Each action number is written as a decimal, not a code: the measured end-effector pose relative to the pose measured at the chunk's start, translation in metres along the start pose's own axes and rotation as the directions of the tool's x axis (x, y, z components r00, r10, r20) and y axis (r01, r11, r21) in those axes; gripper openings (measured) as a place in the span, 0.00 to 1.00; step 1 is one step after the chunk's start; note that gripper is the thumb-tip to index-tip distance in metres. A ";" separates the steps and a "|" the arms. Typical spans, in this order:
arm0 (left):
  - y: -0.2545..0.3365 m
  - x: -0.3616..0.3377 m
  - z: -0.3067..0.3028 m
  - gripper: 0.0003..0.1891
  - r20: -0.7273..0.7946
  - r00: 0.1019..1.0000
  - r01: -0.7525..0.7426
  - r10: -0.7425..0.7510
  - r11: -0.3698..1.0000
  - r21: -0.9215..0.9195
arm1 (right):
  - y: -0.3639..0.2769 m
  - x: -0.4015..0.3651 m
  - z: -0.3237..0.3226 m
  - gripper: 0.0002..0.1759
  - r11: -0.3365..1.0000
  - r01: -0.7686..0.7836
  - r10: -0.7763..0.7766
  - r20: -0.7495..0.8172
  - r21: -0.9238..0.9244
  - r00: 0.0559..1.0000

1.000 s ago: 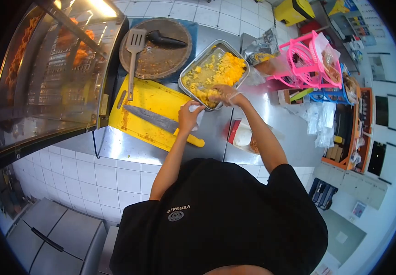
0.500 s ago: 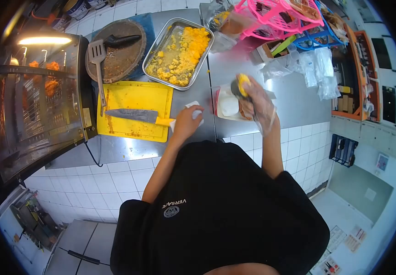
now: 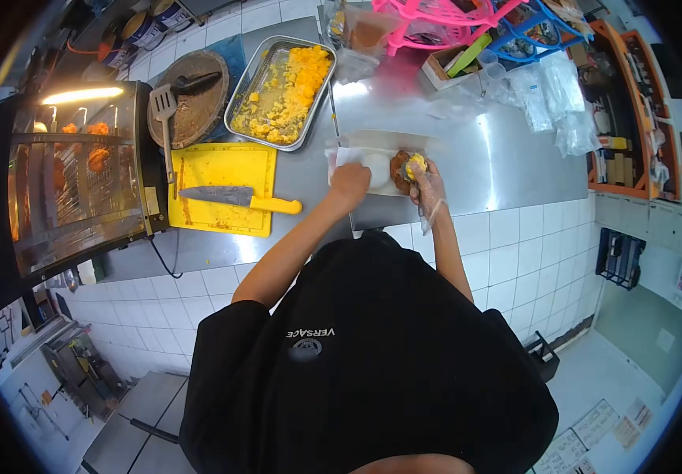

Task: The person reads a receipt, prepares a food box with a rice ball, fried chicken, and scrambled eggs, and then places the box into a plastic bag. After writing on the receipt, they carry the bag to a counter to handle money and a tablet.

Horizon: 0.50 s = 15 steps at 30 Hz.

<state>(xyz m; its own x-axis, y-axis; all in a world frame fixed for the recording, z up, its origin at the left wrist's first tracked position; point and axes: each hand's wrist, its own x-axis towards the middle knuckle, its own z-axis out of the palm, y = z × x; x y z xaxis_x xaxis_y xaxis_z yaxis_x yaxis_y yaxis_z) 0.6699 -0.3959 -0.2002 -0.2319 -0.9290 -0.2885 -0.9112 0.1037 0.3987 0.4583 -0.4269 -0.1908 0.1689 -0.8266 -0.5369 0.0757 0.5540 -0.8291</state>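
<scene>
Patty (image 3: 399, 170), brown, round, sits beside a white bun (image 3: 376, 167) on a white wrapper (image 3: 388, 141) on the steel tabletop (image 3: 507, 162). Clear-gloved right hand (image 3: 429, 188) has its grip pinched on crumbly yellow egg (image 3: 414, 164) atop the patty; bare left hand (image 3: 350, 183) rests on the wrapper, grip unclear. Shirt (image 3: 373, 363) reads VERSACE. Yellow board (image 3: 222, 167), knife (image 3: 222, 195) nearby; white tiled walls (image 3: 515, 237).

Shiny, reflective steel counter (image 3: 475, 158); duller metal tray (image 3: 240, 87); matt, stained yellow plastic cutting board (image 3: 214, 170); thin crinkled clear-plastic glove (image 3: 433, 197) on the right hand (image 3: 426, 180); glossy white wall tiles (image 3: 531, 237).
</scene>
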 end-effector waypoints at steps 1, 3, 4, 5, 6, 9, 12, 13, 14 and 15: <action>-0.003 -0.004 -0.002 0.08 0.003 1.000 -0.002 0.002 1.000 0.008 | -0.001 0.001 -0.001 0.34 1.000 0.005 -0.005 0.015 0.004 1.000; -0.008 -0.013 -0.006 0.10 -0.155 0.988 -0.012 0.003 0.998 -0.057 | -0.004 0.002 -0.004 0.34 1.000 0.000 0.000 0.010 0.000 1.000; -0.008 -0.017 -0.006 0.10 -0.154 0.988 -0.012 0.004 0.999 -0.052 | -0.004 0.001 -0.004 0.34 1.000 -0.012 0.012 0.009 -0.014 1.000; -0.006 -0.021 -0.011 0.13 -0.185 0.983 -0.020 0.003 0.996 -0.090 | -0.006 0.000 -0.004 0.34 1.000 -0.012 0.012 0.013 -0.012 1.000; -0.005 -0.027 -0.016 0.17 -0.218 0.976 -0.029 0.000 0.991 -0.130 | -0.009 0.000 -0.002 0.35 0.998 -0.035 0.036 0.035 -0.050 0.999; -0.006 -0.058 -0.046 0.21 -0.240 0.965 0.012 -0.106 0.931 -0.364 | -0.004 0.004 0.012 0.37 0.997 0.013 -0.006 0.099 -0.073 0.995; -0.016 -0.106 -0.068 0.20 -0.378 0.863 0.085 -0.335 0.834 -0.545 | 0.005 -0.002 0.042 0.38 0.933 0.068 -0.027 0.120 -0.354 0.992; -0.022 -0.120 -0.070 0.20 -0.378 0.861 0.088 -0.341 0.831 -0.549 | 0.021 0.001 0.055 0.35 0.677 0.431 -0.432 0.151 -0.597 0.889; -0.029 -0.133 -0.072 0.20 -0.372 0.818 0.109 -0.439 0.753 -0.649 | 0.031 0.003 0.065 0.33 0.232 0.623 -0.727 0.292 -0.747 0.622; -0.034 -0.143 -0.074 0.19 -0.351 0.771 0.119 -0.532 0.661 -0.741 | 0.029 -0.006 0.074 0.32 0.268 0.556 -0.555 0.346 -0.787 0.757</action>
<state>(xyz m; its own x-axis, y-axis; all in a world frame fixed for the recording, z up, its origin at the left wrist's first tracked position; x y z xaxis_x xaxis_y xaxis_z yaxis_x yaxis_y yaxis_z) 0.7595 -0.2928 -0.1080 0.4255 -0.8957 -0.1289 -0.3777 -0.3052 0.8742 0.5321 -0.3986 -0.2001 0.4260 -0.8983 0.1077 -0.6589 -0.3896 -0.6435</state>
